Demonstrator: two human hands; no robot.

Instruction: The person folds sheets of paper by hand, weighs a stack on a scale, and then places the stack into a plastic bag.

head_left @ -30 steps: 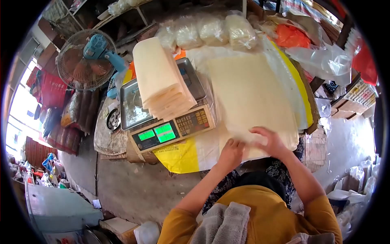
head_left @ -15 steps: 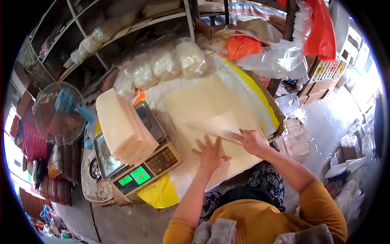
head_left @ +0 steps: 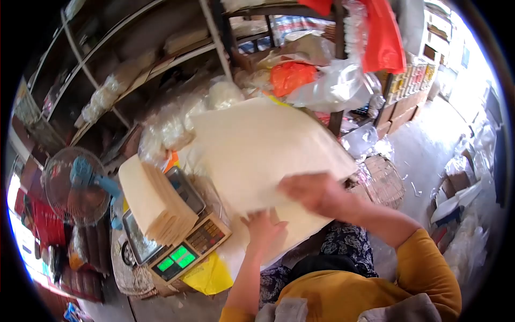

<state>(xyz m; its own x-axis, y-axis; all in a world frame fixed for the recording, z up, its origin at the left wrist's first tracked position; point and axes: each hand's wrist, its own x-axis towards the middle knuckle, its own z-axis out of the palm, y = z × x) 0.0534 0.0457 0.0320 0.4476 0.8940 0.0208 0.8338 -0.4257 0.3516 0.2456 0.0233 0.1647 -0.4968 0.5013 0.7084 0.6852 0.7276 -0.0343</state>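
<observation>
A broad, thin cream sheet (head_left: 257,150) lies across the work surface, its near edge lifted or blurred by motion. At that near edge is my left hand (head_left: 264,229), thumb and fingers apart, with some fingertips smeared or hidden by the sheet. My right hand (head_left: 316,196) is over the sheet's right part, fingers bent and blurred; whether it grips the sheet is unclear. More cream sheet material (head_left: 303,217) shows beneath, close to my body. On the left, a folded stack of cream sheets (head_left: 153,198) rests on the metal pan of a digital scale (head_left: 190,249) with lit green displays.
A fan (head_left: 75,185) stands left of the scale. Clear bags of pale goods (head_left: 171,129) line the back, below shelves (head_left: 145,83). Red plastic bags (head_left: 383,37) hang at the upper right. Crumpled clear plastic (head_left: 469,236) lies on the floor at right.
The top sheet, earlier folded over at its near right corner, now spreads flat further back. My right hand has moved left over it, out of its earlier corner pinch. The camera view has shifted.
</observation>
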